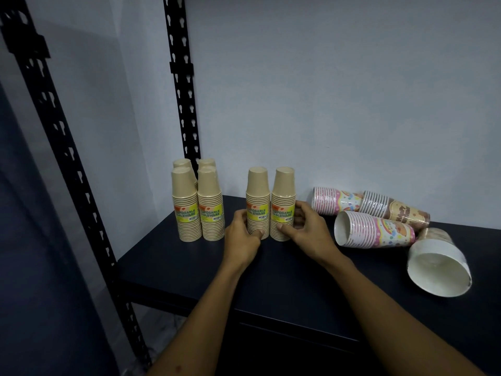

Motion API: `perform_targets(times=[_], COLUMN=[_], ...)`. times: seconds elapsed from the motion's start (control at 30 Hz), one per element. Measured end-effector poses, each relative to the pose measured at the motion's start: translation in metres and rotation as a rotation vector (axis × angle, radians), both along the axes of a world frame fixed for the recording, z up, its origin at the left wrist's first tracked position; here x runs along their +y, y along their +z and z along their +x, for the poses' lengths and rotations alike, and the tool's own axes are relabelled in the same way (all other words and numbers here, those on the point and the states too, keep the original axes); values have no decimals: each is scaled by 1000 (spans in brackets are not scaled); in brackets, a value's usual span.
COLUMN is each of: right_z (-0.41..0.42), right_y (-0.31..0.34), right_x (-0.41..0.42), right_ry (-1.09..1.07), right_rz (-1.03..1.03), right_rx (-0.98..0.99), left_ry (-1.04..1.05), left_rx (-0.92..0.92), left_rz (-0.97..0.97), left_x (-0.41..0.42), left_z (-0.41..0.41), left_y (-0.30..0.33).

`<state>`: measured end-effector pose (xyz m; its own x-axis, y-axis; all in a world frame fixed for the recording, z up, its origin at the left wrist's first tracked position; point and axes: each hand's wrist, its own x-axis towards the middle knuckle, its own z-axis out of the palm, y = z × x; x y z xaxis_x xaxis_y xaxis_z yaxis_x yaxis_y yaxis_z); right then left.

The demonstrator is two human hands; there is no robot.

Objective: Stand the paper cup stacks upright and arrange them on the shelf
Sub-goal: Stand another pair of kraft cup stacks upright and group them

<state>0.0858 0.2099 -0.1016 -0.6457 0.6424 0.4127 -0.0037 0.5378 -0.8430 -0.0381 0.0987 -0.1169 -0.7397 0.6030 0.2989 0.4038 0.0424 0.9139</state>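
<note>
I am working on the dark shelf [284,280], where four printed cup stacks [376,230] are lying on their sides at the right; the nearest one is resting near the front edge and, I judge, could roll off if I bump it. At the back left, four tan stacks [199,210] are standing upright together. My left hand [245,232] and right hand [303,226] are each gripping one of two upright tan stacks [271,204], pressing them side by side. These tall, narrow, plastic-wrapped columns could topple if I am sliding them unevenly toward the others.
</note>
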Motion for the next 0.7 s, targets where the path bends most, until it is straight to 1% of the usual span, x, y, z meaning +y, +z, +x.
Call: perform_targets(times=[0.37, 0.7], right_z=[0, 12], right_y=[2, 1], right_x=[-2, -16], right_ry=[-18, -5], right_rz=[0, 15], right_rx=[-16, -17], left_ry=[0, 9], left_rx=[-5, 47], left_rz=[-18, -51], left_x=[-1, -18], left_z=[0, 12], left_y=[1, 3])
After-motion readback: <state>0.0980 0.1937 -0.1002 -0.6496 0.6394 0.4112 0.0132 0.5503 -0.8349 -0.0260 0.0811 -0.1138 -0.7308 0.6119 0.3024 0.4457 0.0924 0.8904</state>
